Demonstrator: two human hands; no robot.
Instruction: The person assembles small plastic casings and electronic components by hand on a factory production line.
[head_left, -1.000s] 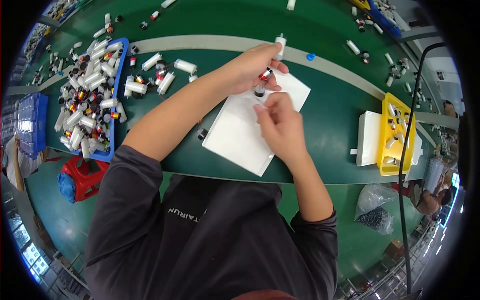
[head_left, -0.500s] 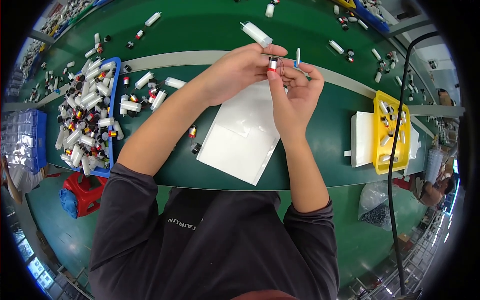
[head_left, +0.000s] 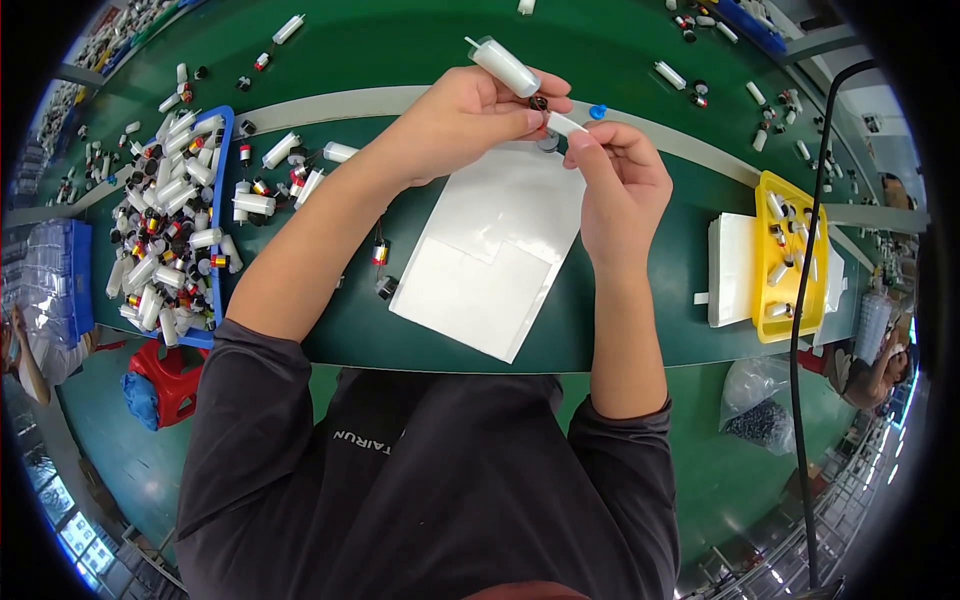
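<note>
My left hand [head_left: 475, 120] is closed around a white cylinder [head_left: 504, 67] with a thin tip at its far end, tilted up to the left. A small dark round part [head_left: 538, 103] shows by its fingers, below the cylinder's near end. My right hand [head_left: 625, 190] pinches a flat white strip [head_left: 566, 124] between thumb and fingers; the strip's other end meets the left fingertips. Under the strip, a small grey-and-dark piece [head_left: 549, 143] is partly hidden. Below both hands lies a white sheet in a clear plastic sleeve [head_left: 465, 305].
A blue bin [head_left: 229, 150] heaped with white cylinders and small parts stands left, with loose ones beside it. At right are a yellow tray [head_left: 765, 250] and a white box [head_left: 722, 270]. A blue piece [head_left: 598, 111] lies beyond my right hand. A black cable [head_left: 795, 370] hangs at right.
The small red-and-white cylinder in my right fingers no longer shows clearly there. My right hand now grips the white strip, which stood upright above a blue piece before. The white cylinder has shifted slightly left.
</note>
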